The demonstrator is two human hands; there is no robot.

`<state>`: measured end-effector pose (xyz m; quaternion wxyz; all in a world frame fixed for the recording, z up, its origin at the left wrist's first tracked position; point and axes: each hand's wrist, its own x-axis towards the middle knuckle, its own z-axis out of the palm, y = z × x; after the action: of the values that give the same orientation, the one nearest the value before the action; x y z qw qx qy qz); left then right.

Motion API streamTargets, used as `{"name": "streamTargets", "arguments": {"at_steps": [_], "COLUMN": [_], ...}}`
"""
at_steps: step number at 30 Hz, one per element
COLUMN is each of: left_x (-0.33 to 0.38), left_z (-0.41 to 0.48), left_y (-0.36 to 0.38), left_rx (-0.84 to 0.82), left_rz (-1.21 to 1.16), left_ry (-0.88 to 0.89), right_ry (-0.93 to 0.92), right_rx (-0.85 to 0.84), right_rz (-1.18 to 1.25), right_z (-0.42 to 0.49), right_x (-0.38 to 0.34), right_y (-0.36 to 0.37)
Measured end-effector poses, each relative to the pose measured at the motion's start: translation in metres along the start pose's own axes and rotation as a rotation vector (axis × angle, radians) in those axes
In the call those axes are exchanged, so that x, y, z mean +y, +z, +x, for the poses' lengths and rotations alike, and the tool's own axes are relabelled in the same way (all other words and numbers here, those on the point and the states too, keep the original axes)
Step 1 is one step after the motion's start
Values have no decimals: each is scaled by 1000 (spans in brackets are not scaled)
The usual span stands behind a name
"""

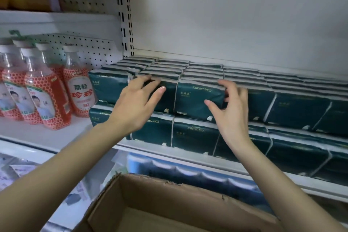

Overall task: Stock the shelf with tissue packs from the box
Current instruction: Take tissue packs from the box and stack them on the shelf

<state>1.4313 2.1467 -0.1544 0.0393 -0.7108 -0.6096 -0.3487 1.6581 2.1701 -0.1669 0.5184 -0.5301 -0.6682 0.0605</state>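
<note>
Dark green tissue packs (293, 109) fill the white shelf (188, 157) in two layers, several rows deep. My left hand (135, 103) lies spread over a front pack of the upper layer (167, 99), fingers on its top edge and thumb on its face. My right hand (231, 107) is at the right end of the neighbouring front pack (195, 98), thumb on its front and fingers curled into the gap beside it. The brown cardboard box (150, 181) stands open below my arms. No pack shows in the part of its inside that I see.
Red-labelled drink bottles (47, 98) with white caps stand on the adjoining shelf to the left. A slotted upright (125, 15) divides the two bays. Blue-and-white wrapped goods (188, 173) sit on the shelf below. Free height remains above the tissue stack.
</note>
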Motion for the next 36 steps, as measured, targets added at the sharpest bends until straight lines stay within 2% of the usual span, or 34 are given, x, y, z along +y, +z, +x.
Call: {"name": "streamTargets", "arguments": {"at_steps": [3,8,15,22,28,32,36], "left_x": [-1,1,-1,-25,-56,-65,-72], "left_z": [-1,-7,-45,-109,-177,-238,-290], "left_y": [0,-2,-17,-36,-41,-33,-23], "left_rx": [-10,30,56,-10,-23,-124,-256], "left_rz": [107,109,44,-6,-185,-261,-301], "left_ry": [28,73,105,12,-257,-493,-645], "right_ry": [-77,-136,-200,-267,-335,-196,-13], "right_rx": [15,-26,-30,-73,-316,-622,-866], "right_rz": [-168,-284,-331,-326,-144,4,8], "right_z": [-2,-2,-14,-41,-111,-183,-258], "right_x": [0,1,-14,-54,-82,-73,-45], "right_y": [1,-7,-26,-20,15,47,76]}}
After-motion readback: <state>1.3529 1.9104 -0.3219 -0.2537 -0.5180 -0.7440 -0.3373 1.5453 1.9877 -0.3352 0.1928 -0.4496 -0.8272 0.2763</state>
